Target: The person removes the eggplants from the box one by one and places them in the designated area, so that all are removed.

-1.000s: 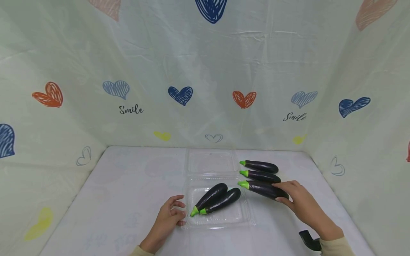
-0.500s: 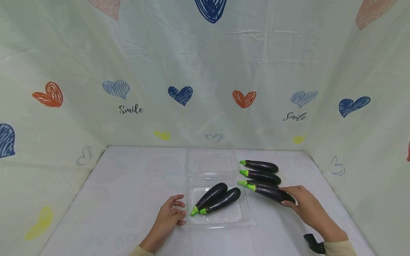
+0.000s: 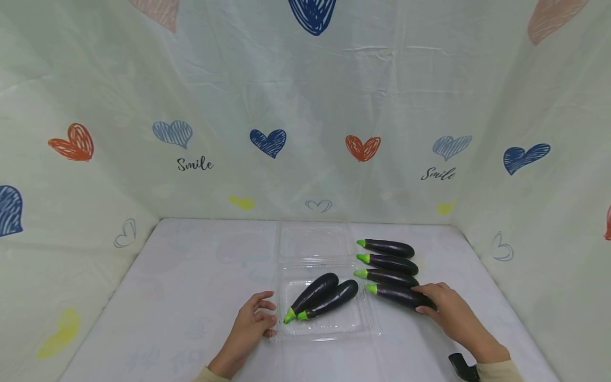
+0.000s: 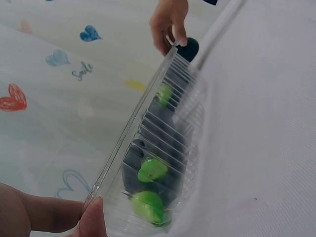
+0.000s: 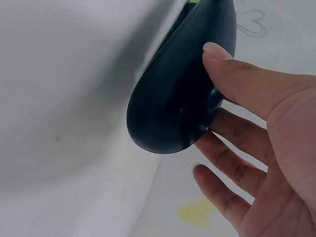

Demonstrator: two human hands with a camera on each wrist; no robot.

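Fingers: right hand (image 3: 448, 313) held near-right eggplant (image 3: 398, 296) by right end | left hand (image 3: 252, 318) pinched clear container (image 3: 340, 324) at left rim | inside pair (image 3: 315, 294) lay together | three eggplants (image 3: 391, 263) lay farther right

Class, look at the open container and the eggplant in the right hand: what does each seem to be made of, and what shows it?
Container: probably thin, clear, glossy plastic; the eggplants inside show through its ribbed wall.

Held eggplant: smooth, glossy, near-black skin with a bright green stem end; real vegetable or moulded plastic, the look leaves open.
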